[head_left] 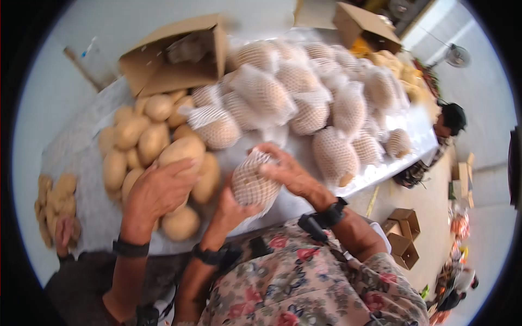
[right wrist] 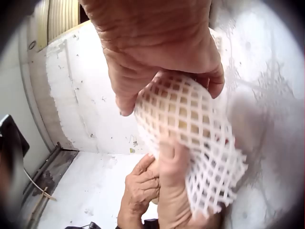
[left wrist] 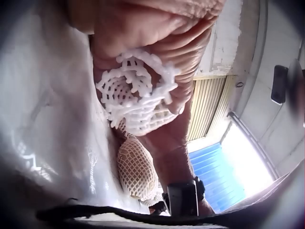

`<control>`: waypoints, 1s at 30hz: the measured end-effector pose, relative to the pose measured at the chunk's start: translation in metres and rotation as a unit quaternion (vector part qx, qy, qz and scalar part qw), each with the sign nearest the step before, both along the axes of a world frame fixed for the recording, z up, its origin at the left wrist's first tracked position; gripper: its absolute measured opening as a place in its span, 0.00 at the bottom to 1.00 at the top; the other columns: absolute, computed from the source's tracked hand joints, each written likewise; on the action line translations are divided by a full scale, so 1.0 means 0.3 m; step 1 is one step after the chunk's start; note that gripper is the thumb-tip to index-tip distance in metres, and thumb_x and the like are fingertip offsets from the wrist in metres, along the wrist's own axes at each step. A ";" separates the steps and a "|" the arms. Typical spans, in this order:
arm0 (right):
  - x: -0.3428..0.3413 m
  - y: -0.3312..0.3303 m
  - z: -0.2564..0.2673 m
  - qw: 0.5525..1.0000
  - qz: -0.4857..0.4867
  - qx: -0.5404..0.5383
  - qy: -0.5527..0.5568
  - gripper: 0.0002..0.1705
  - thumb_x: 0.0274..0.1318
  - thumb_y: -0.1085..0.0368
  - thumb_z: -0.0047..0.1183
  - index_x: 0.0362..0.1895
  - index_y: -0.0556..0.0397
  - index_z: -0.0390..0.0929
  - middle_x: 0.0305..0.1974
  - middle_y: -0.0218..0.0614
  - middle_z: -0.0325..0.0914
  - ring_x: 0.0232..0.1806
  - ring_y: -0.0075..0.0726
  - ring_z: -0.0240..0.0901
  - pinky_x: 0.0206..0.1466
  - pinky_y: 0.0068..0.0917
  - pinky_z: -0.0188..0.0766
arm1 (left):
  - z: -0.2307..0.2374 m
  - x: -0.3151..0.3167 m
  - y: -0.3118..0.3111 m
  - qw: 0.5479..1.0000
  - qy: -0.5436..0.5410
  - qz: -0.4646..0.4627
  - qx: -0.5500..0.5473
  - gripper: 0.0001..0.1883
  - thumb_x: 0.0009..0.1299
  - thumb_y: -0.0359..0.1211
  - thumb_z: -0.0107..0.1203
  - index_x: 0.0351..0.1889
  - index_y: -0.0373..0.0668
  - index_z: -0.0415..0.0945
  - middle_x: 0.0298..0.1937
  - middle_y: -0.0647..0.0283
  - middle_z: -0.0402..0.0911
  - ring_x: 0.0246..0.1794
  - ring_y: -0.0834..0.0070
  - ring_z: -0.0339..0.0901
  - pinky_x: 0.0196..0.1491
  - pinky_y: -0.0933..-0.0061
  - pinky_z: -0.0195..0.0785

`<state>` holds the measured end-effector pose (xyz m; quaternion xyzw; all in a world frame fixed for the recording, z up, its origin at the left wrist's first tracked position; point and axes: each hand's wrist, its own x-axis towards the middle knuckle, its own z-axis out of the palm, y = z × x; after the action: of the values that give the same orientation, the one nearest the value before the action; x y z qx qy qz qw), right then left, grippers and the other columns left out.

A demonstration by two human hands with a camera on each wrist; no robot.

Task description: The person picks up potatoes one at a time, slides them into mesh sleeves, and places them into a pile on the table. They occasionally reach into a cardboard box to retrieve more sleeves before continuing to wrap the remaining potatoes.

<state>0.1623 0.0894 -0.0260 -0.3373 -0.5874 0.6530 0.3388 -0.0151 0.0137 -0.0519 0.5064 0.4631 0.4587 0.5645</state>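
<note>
A tan, oval, potato-like fruit [head_left: 251,183] in a white foam net sleeve is held between the hands, over the front of the table. My left hand [head_left: 231,204] grips its lower left side, thumb across the front. At the upper right, my right hand [head_left: 287,171] curls its fingers and thumb round the netted end. The right wrist view shows the sleeve's loose, ragged end [right wrist: 221,183] hanging past the fruit. From the left wrist, the open net mouth [left wrist: 136,90] shows against the palm.
Bare tan fruits [head_left: 130,130] are heaped on the left; another person's hand [head_left: 157,190] rests on one. Netted fruits [head_left: 261,98] pile up behind. An open cardboard box [head_left: 174,60] lies at the back left, a second box [head_left: 367,27] at the back right.
</note>
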 end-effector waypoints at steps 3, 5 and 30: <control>-0.023 -0.001 0.044 0.992 0.051 -0.054 0.106 0.23 0.60 0.56 0.52 0.54 0.56 0.68 0.47 0.38 0.75 0.49 0.28 0.70 0.55 0.29 0.69 | 0.020 -0.012 -0.011 0.996 -0.059 -0.045 -0.055 0.44 0.47 0.37 0.71 0.60 0.37 0.57 0.51 0.61 0.70 0.50 0.75 0.70 0.52 0.72 0.67; -0.040 -0.013 0.058 0.987 -0.004 -0.105 0.119 0.17 0.63 0.57 0.48 0.48 0.57 0.71 0.41 0.36 0.78 0.43 0.25 0.73 0.51 0.26 0.71 | 0.035 -0.010 -0.007 0.989 -0.111 -0.055 -0.081 0.45 0.47 0.39 0.71 0.60 0.37 0.57 0.51 0.62 0.70 0.50 0.76 0.70 0.53 0.73 0.67; 0.011 -0.087 0.123 0.989 -0.022 -0.120 0.081 0.55 0.33 0.44 0.70 0.61 0.62 0.56 0.53 0.42 0.69 0.55 0.35 0.66 0.59 0.30 0.63 | 0.154 -0.041 0.046 0.991 0.096 -0.019 0.091 0.52 0.52 0.55 0.67 0.64 0.35 0.51 0.55 0.53 0.66 0.54 0.67 0.68 0.53 0.68 0.66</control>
<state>0.1656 0.0634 0.0110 -0.3341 -0.4676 0.7366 0.3566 -0.0275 0.0275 -0.0057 0.6060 0.4621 0.4372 0.4776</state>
